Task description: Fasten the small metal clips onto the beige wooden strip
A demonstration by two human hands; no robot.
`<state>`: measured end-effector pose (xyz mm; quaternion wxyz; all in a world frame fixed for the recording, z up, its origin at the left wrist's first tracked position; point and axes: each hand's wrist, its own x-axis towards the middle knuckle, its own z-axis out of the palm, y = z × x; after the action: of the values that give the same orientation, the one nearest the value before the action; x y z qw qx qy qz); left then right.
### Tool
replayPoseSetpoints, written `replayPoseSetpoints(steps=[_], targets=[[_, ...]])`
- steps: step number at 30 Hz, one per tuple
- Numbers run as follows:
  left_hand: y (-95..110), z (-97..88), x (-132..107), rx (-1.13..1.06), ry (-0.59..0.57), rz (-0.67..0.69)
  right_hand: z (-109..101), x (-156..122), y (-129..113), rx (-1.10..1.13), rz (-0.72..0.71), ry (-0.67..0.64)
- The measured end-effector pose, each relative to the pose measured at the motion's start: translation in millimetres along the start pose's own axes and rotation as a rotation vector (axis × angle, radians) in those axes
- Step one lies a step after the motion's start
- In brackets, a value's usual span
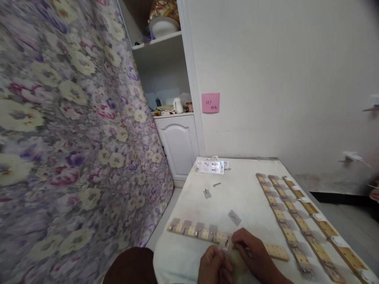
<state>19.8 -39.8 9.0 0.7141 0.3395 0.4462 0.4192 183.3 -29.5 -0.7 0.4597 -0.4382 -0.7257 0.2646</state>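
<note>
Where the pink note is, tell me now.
In the head view, the pink note is on the white wall, just right of the cabinet, above the table's far-left corner.

My left hand [214, 266]: bare, fingers and knuckles visible, fine detail blurred. My right hand [251, 248]: bare, back of hand and rounded knuckles visible. My right forearm [274, 272]: bare over visible length, outline smooth, lower part out of view. My garment [130, 268]: dark brown, plain, matte, broad dome-shaped outline; covered body part uncertain, weave too dark to read.
</note>
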Motion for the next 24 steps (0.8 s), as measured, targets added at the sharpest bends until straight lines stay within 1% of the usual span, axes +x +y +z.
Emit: replayPoseSetpoints(steps=[4, 7, 10, 14, 18, 21, 24], targets=[[3, -2.8, -3, 0.199, 0.023, 0.042, -7, 1, -9, 0.085, 0.059, 0.044], [6, -4.8, -4, 0.304, 0.001, 0.068, -12, 4, -17, 0.137, 0.186, 0.048], [6, -5.0, -3, 0.257, -0.026, 0.059, -11, 7, -22, 0.194, 0.314, 0.014], [3, -1.5, -2, 0.206, -0.02, 0.04, -2, 8, -23, 0.239, 0.398, -0.008], [3, 1.6, -5, 0.206, -0.012, 0.058, 2, 8, -26, 0.248, 0.414, -0.012], [6, 3.8, -7, 0.192, 0.003, 0.061, -1, 8, -31, 0.262, 0.408, -0.025], [7, 6.9, -9, 0.12, 0.018, 0.032, -6, 8, -34, 0.267, 0.379, -0.035]])
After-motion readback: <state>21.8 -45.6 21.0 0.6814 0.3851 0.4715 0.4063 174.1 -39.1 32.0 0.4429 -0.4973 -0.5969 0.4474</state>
